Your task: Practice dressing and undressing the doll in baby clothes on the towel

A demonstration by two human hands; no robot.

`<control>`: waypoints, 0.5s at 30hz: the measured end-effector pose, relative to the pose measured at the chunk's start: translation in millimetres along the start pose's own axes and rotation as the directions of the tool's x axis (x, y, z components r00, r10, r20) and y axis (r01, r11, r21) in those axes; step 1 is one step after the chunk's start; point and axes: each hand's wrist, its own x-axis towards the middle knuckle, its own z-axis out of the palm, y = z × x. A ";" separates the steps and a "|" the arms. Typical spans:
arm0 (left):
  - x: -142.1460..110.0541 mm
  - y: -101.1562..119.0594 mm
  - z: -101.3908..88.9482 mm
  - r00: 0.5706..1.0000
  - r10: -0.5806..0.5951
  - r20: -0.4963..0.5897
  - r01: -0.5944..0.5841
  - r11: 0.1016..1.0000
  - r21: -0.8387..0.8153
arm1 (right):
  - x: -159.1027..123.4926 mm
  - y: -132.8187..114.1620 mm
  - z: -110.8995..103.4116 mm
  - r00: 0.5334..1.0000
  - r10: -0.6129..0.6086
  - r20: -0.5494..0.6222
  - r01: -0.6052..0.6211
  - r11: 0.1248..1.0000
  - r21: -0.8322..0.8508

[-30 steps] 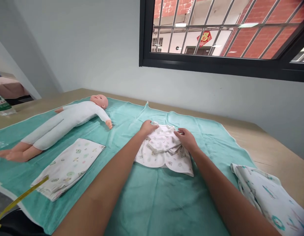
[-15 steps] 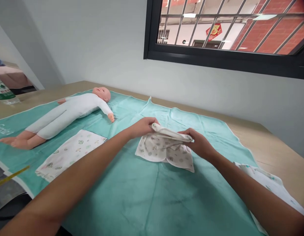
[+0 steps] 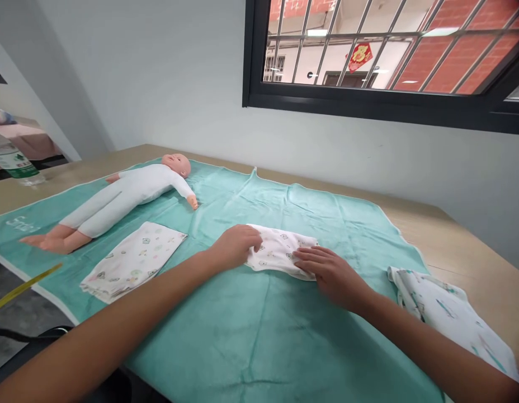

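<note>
A small white baby garment (image 3: 278, 252) with a pastel print lies folded into a flat bundle on the teal cloth (image 3: 226, 330). My left hand (image 3: 236, 246) rests on its left end, fingers bent slightly over the edge and not gripping. Flat on the right part lies my right hand (image 3: 335, 275), its fingers stretched out. Another folded printed piece of baby clothing (image 3: 136, 260) is to the left, beyond my left forearm. At the right, partly behind my right forearm, is a white cloth with green marks (image 3: 448, 305).
A baby doll (image 3: 129, 190) in a white bodysuit lies on its back at the far left. A plastic bottle (image 3: 16, 162) stands on the wooden table (image 3: 465, 240). A yellow strip (image 3: 27, 286) is at the lower left. Behind the table is a wall with a barred window.
Both hands have lowered the garment's lifted upper part and let go of it. The garment now lies folded and flat, with my palms over its ends.
</note>
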 end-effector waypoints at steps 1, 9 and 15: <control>6.3 6.6 2.1 0.999 -0.034 -0.015 0.034 0.999 0.024 | 4.6 -3.3 -2.4 0.997 0.057 -0.046 -0.056 0.998 0.029; 33.3 24.6 40.9 0.969 -0.111 0.222 0.077 0.985 0.156 | 39.4 -8.2 24.7 0.945 0.326 0.026 -0.324 0.945 -0.045; 21.3 7.9 35.9 0.958 -0.237 0.164 0.210 0.963 0.166 | 21.8 11.7 37.1 0.836 0.545 0.058 -0.545 0.838 -0.018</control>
